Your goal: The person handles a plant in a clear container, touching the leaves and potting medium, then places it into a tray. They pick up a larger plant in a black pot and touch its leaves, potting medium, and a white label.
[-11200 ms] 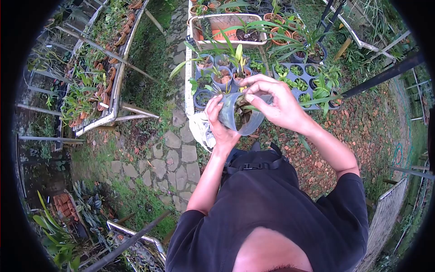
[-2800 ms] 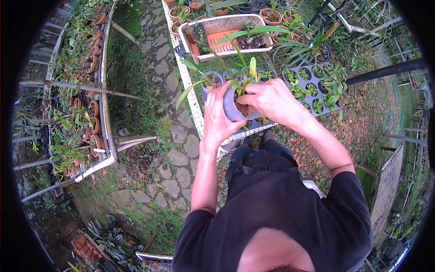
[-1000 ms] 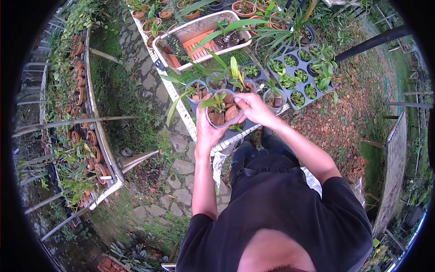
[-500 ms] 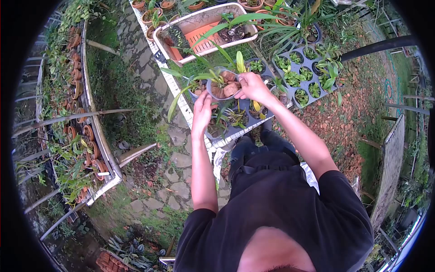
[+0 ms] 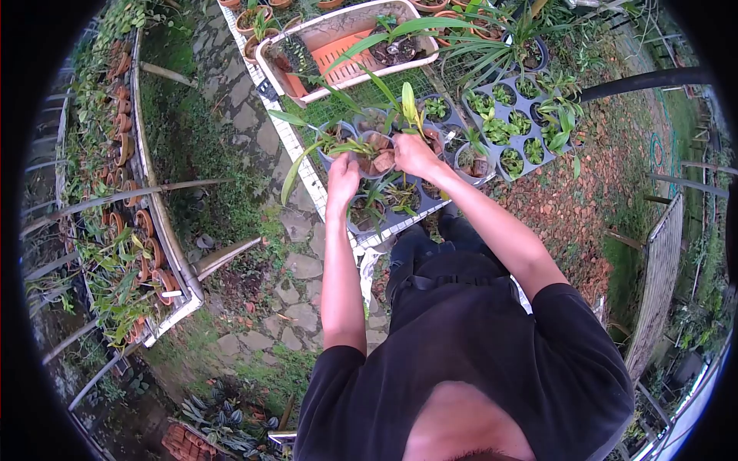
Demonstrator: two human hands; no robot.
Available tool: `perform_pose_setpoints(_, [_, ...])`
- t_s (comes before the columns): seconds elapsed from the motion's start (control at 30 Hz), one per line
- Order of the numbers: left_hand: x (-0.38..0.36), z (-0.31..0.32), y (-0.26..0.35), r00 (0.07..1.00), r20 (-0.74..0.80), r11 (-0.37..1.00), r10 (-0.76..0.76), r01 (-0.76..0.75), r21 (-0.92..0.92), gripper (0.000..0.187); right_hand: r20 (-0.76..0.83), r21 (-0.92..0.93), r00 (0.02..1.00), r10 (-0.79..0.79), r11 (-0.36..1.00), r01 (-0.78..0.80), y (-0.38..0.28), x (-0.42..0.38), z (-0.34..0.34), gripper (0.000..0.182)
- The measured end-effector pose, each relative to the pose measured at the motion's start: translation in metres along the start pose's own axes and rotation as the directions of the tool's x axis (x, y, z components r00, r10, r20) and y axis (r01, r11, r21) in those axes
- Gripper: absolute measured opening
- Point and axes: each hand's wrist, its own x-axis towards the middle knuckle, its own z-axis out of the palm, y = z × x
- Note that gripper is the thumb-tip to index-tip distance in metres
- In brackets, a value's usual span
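Pot sits between left grip and right grip.

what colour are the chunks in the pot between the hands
The chunks are reddish brown, clearest in the head view.

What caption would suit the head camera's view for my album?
Left hand and right hand flank a clear pot of brown chunks, with a long planter beyond.

Potted plant between left hand and right hand, at the near tray of pots; trough behind that tray; seedling tray right of it; stone path left of their table, then a side bench bearing pots
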Motion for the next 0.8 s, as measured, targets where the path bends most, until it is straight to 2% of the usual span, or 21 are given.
perform_pose_setpoints(0.13, [-0.001, 0.009, -0.001, 0.997, -0.046, 0.95, 0.054, -0.037, 0.31, 0.039, 0.003, -0.153, 1.0, -0.03, 0.988, 0.03, 0.022, 0.001, 0.013, 0.02])
perform_pose_setpoints(0.17, [0.002, 0.007, 0.002, 1.0, 0.009, 0.932, -0.009, 0.005, 0.363, 0.041, -0.003, -0.183, 0.999, -0.049, 0.982, 0.047, 0.032, 0.002, 0.019, 0.017])
perform_pose_setpoints(0.2, [0.002, 0.01, 0.001, 1.0, 0.012, 0.93, -0.001, -0.003, 0.367, 0.041, -0.01, -0.212, 0.998, -0.07, 0.975, 0.066, 0.031, 0.0, 0.019, 0.015])
perform_pose_setpoints(0.3, [0.001, 0.017, -0.001, 1.0, 0.011, 0.911, 0.012, -0.015, 0.412, 0.042, 0.142, -0.082, 0.979, 0.148, 0.987, -0.138, 0.027, -0.001, 0.018, 0.018])
perform_pose_setpoints(0.37, [0.003, 0.02, -0.003, 1.0, 0.002, 0.876, 0.005, -0.005, 0.482, 0.041, 0.202, -0.108, 0.964, 0.172, 0.982, -0.152, 0.021, 0.0, 0.019, 0.019])
perform_pose_setpoints(0.4, [-0.001, 0.019, 0.0, 1.0, -0.017, 0.883, 0.02, -0.01, 0.47, 0.041, 0.233, -0.122, 0.955, 0.185, 0.979, -0.16, 0.02, 0.001, 0.021, 0.019])
perform_pose_setpoints(0.47, [-0.01, 0.017, 0.016, 0.997, -0.05, 0.895, 0.057, -0.029, 0.444, 0.039, 0.17, -0.199, 0.972, 0.16, 0.972, -0.125, 0.019, 0.002, 0.023, 0.02])
perform_pose_setpoints(0.5, [-0.011, 0.015, 0.022, 0.997, -0.072, 0.899, -0.02, 0.05, 0.434, 0.041, 0.137, -0.238, 0.979, 0.149, 0.965, -0.114, 0.018, 0.0, 0.023, 0.021])
perform_pose_setpoints(0.6, [-0.011, 0.014, 0.028, 0.994, 0.016, 0.912, -0.105, 0.09, 0.401, 0.045, 0.111, -0.312, 0.975, 0.194, 0.938, -0.151, 0.018, -0.003, 0.022, 0.023])
perform_pose_setpoints(0.63, [-0.006, 0.016, 0.011, 1.0, 0.008, 0.909, 0.008, -0.011, 0.417, 0.047, 0.106, -0.329, 0.976, 0.191, 0.933, -0.147, 0.022, -0.004, 0.024, 0.023])
perform_pose_setpoints(0.67, [-0.003, 0.019, -0.004, 1.0, 0.005, 0.905, 0.023, -0.024, 0.424, 0.047, 0.101, -0.345, 0.977, 0.187, 0.928, -0.142, 0.025, -0.004, 0.026, 0.022])
perform_pose_setpoints(0.73, [-0.002, 0.02, 0.004, 0.998, -0.004, 0.897, 0.057, -0.049, 0.439, 0.047, 0.094, -0.371, 0.981, 0.171, 0.92, -0.125, 0.025, -0.004, 0.026, 0.023])
perform_pose_setpoints(0.77, [-0.002, 0.018, 0.007, 0.999, 0.015, 0.903, -0.048, 0.037, 0.428, 0.045, 0.084, -0.369, 0.982, 0.169, 0.921, -0.126, 0.025, -0.004, 0.026, 0.023])
perform_pose_setpoints(0.8, [-0.003, 0.018, 0.006, 0.999, -0.014, 0.908, -0.035, 0.038, 0.417, 0.043, 0.076, -0.368, 0.983, 0.167, 0.921, -0.128, 0.022, -0.005, 0.025, 0.024])
